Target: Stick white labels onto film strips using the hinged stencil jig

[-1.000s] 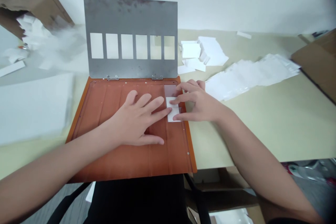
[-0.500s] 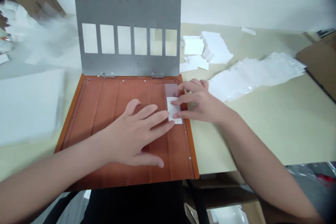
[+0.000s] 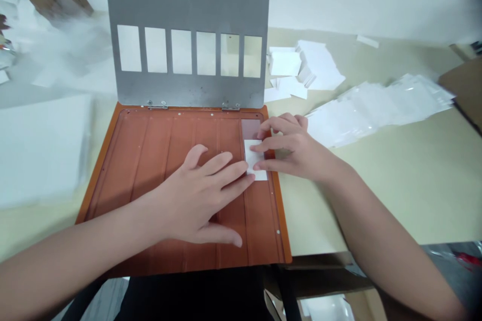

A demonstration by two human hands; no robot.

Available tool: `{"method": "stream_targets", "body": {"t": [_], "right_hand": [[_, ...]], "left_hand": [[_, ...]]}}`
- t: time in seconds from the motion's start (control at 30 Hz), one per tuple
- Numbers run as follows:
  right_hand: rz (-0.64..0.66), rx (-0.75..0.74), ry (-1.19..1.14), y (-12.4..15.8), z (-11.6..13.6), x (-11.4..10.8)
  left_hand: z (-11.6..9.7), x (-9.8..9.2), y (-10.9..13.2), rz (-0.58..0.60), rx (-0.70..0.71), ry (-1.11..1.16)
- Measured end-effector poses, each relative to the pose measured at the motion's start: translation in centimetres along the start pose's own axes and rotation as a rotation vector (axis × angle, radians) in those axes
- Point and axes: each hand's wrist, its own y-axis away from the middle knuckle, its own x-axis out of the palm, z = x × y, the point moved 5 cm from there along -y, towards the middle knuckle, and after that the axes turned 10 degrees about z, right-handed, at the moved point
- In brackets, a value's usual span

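View has leaned in closer, left hand (image 3: pixel 196 200) open and flat with fingertips at the white card (image 3: pixel 259 175) on the orange board (image 3: pixel 150 130), right hand (image 3: pixel 297 148) half-curled over it, grip unclear, light even pressure looks best to keep the card square

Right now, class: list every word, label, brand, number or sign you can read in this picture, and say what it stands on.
None can be read. The white card, the metal plate, the orange board and the pile of plastic sleeves show no legible print; any marks on them are too small or blurred to tell.
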Motion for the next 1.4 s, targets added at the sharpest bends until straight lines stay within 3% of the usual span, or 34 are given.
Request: {"method": "stream_targets", "body": {"t": [0.6,0.97,1.4], "right_hand": [[0.003,0.016,-0.007,0.1,0.4,-0.4],[-0.111,0.069,0.113,0.0,-0.2,0.4],[-0.301,-0.045,-0.173,0.4,0.5,-0.6]], "left_hand": [[-0.3,-0.6,-0.4,0.013,-0.028,0.033],[0.0,-0.5,-0.6,0.023,-0.013,0.108],[0.1,-0.5,-0.5,0.029,-0.017,0.118]]}}
